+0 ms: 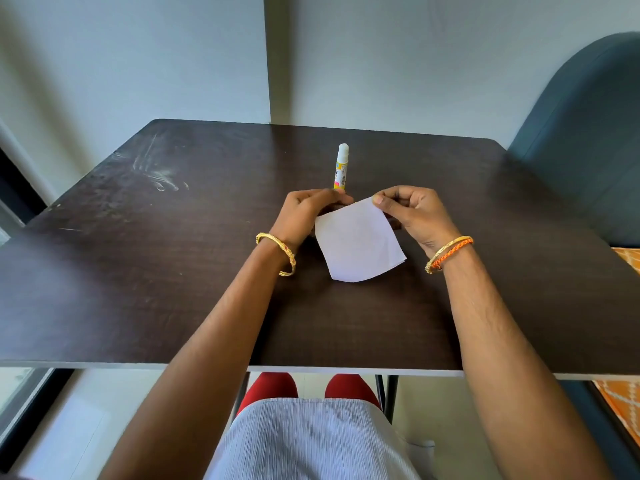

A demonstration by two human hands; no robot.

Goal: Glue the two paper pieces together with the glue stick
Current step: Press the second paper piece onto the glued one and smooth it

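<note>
- White paper (pixel 358 242) hangs from both hands over the dark table (pixel 138 271); whether it is one piece or two stacked I cannot tell.
- The right hand (pixel 412 213) pinches the paper's far corner between thumb and curled fingers.
- The left hand (pixel 306 211) has its fingers curled at the paper's left edge; how firmly it holds there is hidden by the hand.
- The glue stick (pixel 341 167) stands upright just beyond the left hand's fingertips, its white end up, untouched.
- The step looks like lining up or pressing the pieces; whether glue is already on, I cannot tell.
- Next, probably: keep the pinched corner steady while the edges are matched, then press flat on the table below the grip.
</note>
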